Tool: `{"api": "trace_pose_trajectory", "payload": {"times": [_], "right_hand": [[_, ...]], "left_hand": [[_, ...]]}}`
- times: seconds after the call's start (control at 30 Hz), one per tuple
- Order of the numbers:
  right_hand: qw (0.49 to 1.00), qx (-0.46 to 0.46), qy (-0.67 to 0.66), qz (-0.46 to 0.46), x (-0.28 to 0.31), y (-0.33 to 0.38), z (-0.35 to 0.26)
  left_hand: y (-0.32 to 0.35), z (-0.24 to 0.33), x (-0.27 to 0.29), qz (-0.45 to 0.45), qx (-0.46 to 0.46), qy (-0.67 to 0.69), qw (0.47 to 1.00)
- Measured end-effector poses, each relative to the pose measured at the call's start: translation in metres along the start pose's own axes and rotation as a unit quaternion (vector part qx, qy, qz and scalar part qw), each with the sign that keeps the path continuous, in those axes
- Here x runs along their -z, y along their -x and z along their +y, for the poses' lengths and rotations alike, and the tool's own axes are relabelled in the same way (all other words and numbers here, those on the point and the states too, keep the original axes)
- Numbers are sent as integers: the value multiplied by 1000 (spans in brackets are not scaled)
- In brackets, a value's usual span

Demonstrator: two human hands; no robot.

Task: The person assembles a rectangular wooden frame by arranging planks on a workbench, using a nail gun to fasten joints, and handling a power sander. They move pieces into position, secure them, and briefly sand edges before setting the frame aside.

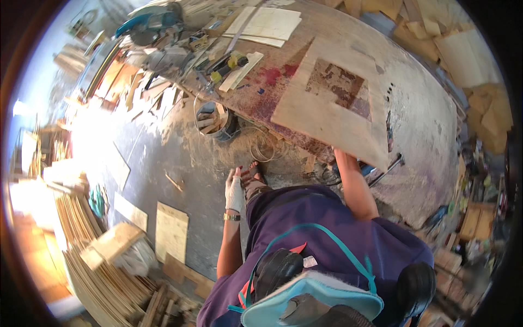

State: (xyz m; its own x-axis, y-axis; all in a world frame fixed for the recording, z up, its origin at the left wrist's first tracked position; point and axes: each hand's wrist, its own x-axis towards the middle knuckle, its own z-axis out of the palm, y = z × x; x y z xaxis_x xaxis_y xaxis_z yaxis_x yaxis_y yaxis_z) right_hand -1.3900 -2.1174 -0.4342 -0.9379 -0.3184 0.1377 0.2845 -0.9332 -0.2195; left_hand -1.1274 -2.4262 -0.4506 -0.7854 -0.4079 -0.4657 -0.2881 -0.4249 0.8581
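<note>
- The plywood panel (327, 109), a pale square sheet with a dark reddish patch near its middle, is lying flat on the desk (425, 136), its near corner overhanging the desk edge toward the person.
- The right hand is reaching under that near edge of the panel and is being hidden by it; only the bare forearm (354, 185) is showing, running up from the purple shirt to the sheet's lower edge.
- The fingers of the right hand are out of sight beneath the wood, so I cannot tell whether they are spread, pressed together or pinching the panel; they are probably touching its underside.
- The left hand (234, 191), wearing a pale glove with a watch at the wrist, is hanging down beside the person's thigh, well apart from the panel.
- Its fingers are lying together, pointing down toward the sandalled foot (253, 174) on the dusty floor, and are holding nothing.
- The left arm is hanging almost straight, elbow close to the body.
- A bucket of scraps (215, 120) is standing on the floor just beside the desk edge, with a loop of wire (261, 144) next to it.
</note>
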Motion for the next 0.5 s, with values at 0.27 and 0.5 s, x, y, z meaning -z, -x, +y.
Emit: {"api": "trace_pose_trajectory", "payload": {"times": [0.27, 0.5], "right_hand": [[929, -54, -16, 366, 64, -35, 85], [823, -3, -68, 565, 59, 149, 129]], "left_hand": [[-147, 126, 42, -97, -52, -91, 990], [-245, 157, 35, -62, -230, -344, 908]]}}
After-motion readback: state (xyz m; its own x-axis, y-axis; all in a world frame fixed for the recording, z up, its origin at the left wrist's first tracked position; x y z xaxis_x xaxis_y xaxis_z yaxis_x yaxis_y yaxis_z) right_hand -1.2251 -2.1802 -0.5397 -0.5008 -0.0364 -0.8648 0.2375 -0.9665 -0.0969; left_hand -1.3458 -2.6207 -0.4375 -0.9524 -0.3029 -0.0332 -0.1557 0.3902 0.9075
